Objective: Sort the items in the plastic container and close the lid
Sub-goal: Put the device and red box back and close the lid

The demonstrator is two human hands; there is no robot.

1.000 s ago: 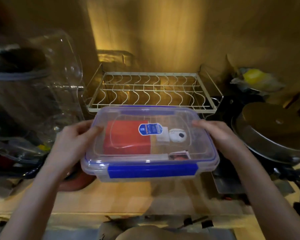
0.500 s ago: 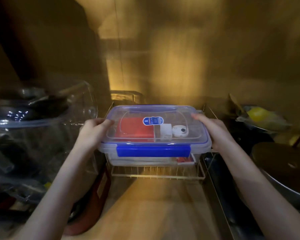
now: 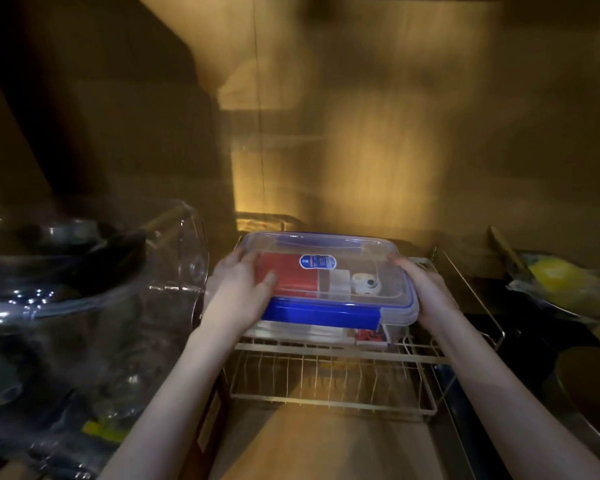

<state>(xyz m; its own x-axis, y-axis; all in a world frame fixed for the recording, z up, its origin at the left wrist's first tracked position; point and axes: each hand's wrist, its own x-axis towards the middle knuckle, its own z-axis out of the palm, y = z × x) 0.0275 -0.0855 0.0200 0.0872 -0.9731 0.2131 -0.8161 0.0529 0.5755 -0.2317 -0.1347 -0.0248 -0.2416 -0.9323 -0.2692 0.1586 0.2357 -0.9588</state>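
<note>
Grip: your left hand (image 3: 238, 292) clasps the left end of the plastic container (image 3: 326, 289), thumb lying over the lid (image 3: 329, 251); your right hand (image 3: 426, 292) clasps the right end, fingers wrapped round the rim. Both hands closed on the box.

Item held: clear box, lid on, blue front latch (image 3: 321, 315) appears folded down. Inside: a red box (image 3: 288, 277) at left, a small clear case (image 3: 338, 287) and a white round object (image 3: 366, 285) at right.

Location: over the rear part of a wire rack (image 3: 329, 372) in a dim cupboard. Whether the base rests on the wires cannot be told.

Neighbours: a large glass bowl (image 3: 118, 282) just left of your left hand; a dark pan (image 3: 596, 386) to the right.

Risks, as judged:
- Base may sit crooked on the wires and tip if released too early.
- Your left elbow or knuckles could knock the glass bowl while you withdraw.
- Side latches are hidden by your hands; one left open could let the lid lift.
</note>
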